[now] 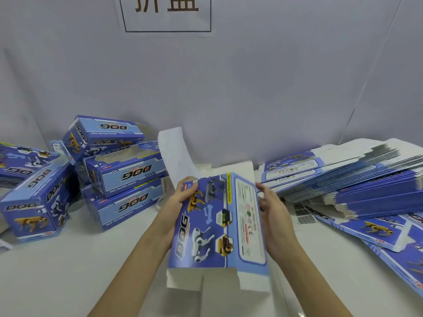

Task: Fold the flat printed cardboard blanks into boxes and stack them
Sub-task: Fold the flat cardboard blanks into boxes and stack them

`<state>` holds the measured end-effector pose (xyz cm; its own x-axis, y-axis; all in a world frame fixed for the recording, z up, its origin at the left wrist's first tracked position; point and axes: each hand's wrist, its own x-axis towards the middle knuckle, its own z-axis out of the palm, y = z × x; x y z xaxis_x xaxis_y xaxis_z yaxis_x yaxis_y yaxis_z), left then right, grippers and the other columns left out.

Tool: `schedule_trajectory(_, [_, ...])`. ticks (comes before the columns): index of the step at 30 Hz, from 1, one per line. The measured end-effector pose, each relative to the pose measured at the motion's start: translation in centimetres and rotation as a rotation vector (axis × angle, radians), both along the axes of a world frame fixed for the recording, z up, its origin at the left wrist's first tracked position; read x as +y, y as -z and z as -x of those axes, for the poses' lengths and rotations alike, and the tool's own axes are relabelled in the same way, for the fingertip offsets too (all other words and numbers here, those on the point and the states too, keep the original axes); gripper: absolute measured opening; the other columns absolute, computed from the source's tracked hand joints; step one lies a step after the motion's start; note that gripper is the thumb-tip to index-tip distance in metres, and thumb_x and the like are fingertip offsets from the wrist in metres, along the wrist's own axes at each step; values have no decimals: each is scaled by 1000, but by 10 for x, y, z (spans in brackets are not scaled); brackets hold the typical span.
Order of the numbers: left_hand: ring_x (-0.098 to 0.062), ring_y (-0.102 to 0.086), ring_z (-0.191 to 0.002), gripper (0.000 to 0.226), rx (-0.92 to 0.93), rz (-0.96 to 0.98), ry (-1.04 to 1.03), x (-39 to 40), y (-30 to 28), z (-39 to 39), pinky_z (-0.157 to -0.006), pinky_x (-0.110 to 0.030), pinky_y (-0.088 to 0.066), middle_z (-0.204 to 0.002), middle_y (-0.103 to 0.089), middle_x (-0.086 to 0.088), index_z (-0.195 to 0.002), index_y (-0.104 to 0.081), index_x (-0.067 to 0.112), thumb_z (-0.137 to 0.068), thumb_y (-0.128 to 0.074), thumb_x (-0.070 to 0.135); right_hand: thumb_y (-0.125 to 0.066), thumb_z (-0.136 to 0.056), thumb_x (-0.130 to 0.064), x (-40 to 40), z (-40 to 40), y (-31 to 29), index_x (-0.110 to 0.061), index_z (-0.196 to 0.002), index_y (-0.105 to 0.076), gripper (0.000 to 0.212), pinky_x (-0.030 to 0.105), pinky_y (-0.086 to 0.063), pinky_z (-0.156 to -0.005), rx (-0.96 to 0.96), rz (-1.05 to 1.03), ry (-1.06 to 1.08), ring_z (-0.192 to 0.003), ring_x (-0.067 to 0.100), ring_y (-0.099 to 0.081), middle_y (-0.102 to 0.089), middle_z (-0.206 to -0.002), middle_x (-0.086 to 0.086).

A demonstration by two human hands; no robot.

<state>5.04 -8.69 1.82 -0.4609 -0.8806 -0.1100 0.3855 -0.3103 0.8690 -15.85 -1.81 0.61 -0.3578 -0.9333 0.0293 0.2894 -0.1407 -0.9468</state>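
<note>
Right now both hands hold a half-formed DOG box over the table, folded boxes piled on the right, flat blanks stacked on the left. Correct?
Sides are swapped. In the head view the folded boxes are piled on the left and the flat blanks stacked on the right. The rest holds: left hand and right hand hold the half-formed DOG box over the table.

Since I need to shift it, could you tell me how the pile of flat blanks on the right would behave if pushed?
The pile of flat blanks is already fanned and leaning, so it would probably slide apart rather than move whole. The glossy-looking sheets likely slip easily.
</note>
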Motion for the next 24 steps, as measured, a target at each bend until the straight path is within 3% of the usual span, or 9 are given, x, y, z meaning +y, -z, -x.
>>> schedule_trajectory(2, [-29,-77,-73,44,-92,18,-37,-1,-2,-3,-62,-36,-65,-104,-78,-18,-121,-65,21,-81,-76,37,-54,-103,-56,5,1,-2,-38,-134,-63,38,41,-54,-77,-12,76,-66,-99,15,-75,-72,-119,0])
schedule_trajectory(4, [-29,-78,-69,40,-121,-7,-22,-2,-1,-3,-57,-33,-63,-99,-79,-17,-106,-80,18,-74,-81,43,-56,-100,-63,10,-6,-3,-46,-139,-58,43,24,-58,-82,218,127,-96,-112,2,-72,-71,-124,-21])
schedule_trajectory(6, [-31,-78,-73,43,-123,3,-31,-2,1,-2,-61,-34,-63,-103,-79,-19,-102,-83,15,-75,-80,49,-66,-94,-56,11,-16,0,-45,-137,-56,46,13,-58,-74,329,139,-124,-106,-1,-73,-71,-117,-30])
schedule_trajectory(10, [-31,-77,-70,33,-54,45,-84,8,-5,-2,-63,-36,-65,-99,-79,-18,-99,-82,14,-90,-66,41,-79,-83,-48,9,-24,0,-42,-127,-58,49,31,-64,-64,227,122,-150,-98,24,-80,-75,-110,-19])
schedule_trajectory(12, [-22,-73,-56,39,-190,70,-31,11,-15,6,-57,-30,-60,-76,-77,-13,-81,-79,8,-103,-54,29,-76,-83,-45,6,-23,1,-31,-128,-61,49,38,-66,-69,95,118,-125,-103,29,-78,-74,-122,-6])
schedule_trajectory(14, [-6,-61,-38,43,-345,211,-15,9,-25,11,-50,-15,-47,-44,-63,0,-73,-57,1,-111,-38,6,-73,-86,-43,4,-22,4,-26,-122,-65,41,42,-66,-79,11,112,-119,-109,31,-76,-72,-129,6])
schedule_trajectory(16, [2,-52,-31,43,-301,303,-55,15,-35,12,-50,-14,-43,-29,-44,8,-71,-41,14,-110,-34,-1,-72,-86,-46,4,-23,5,-26,-111,-69,32,41,-66,-79,-38,96,-117,-105,28,-77,-75,-121,9])
schedule_trajectory(20, [4,-53,-35,39,-508,453,-72,28,-45,21,-55,-15,-45,-37,-49,7,-74,-37,16,-109,-38,1,-71,-84,-53,4,-22,3,-11,-106,-61,48,36,-66,-69,-20,88,-101,-88,27,-79,-78,-103,13])
schedule_trajectory(24, [-2,-50,-31,38,-414,476,-23,22,-31,18,-50,-15,-41,-59,-48,-11,-74,-43,11,-109,-34,-2,-70,-89,-49,3,-16,4,-12,-94,-58,38,39,-62,-71,52,83,-55,-84,27,-77,-75,-95,14])
